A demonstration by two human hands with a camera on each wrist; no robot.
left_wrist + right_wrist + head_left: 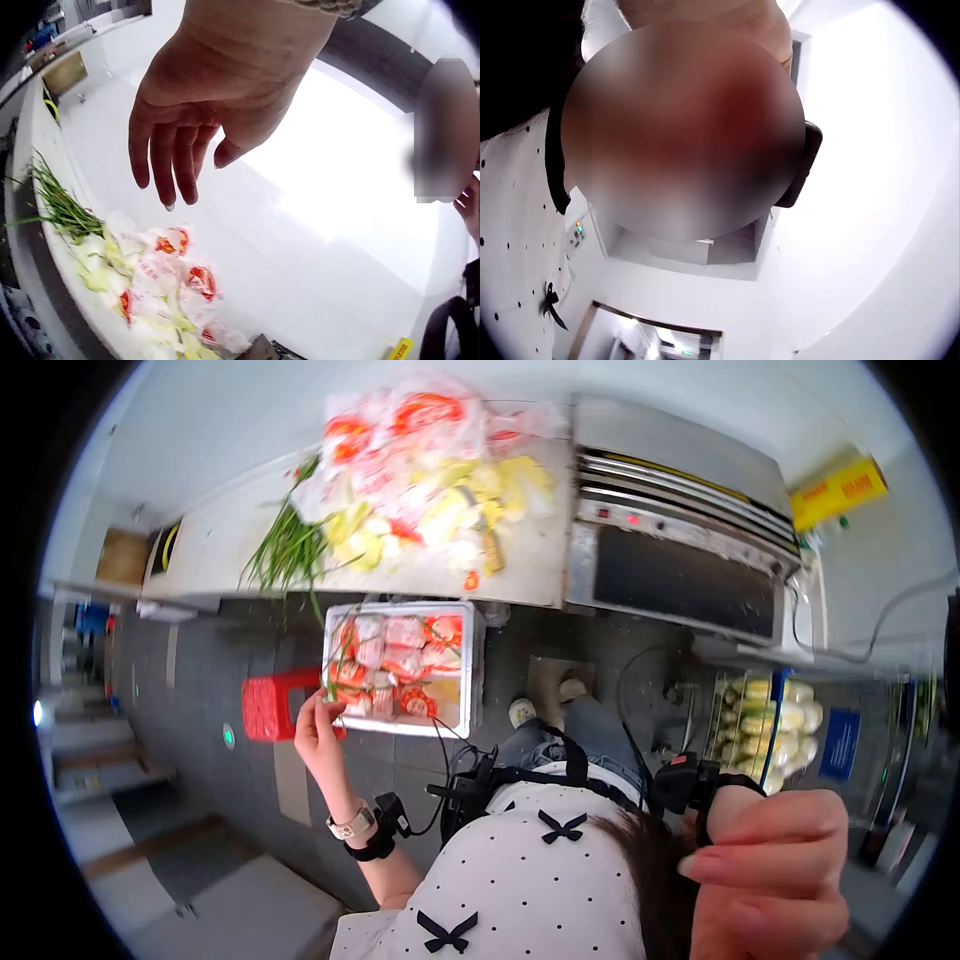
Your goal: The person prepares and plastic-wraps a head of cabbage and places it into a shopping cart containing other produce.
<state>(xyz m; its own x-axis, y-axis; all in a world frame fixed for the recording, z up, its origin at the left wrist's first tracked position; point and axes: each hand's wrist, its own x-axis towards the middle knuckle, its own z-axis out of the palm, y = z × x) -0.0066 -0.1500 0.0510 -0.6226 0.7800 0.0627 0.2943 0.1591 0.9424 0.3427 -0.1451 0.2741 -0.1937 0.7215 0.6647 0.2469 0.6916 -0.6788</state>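
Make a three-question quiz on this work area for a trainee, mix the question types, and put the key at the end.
1. True or false: in the left wrist view, the left hand is clenched in a fist.
2. In the head view, what colour is the stool beside the white foam box?
A) blue
B) red
C) yellow
3. In the head view, what lies just left of the pale leaves on the counter?

Key:
1. False; its fingers hang down, loosely extended.
2. B.
3. A bunch of long green stalks.
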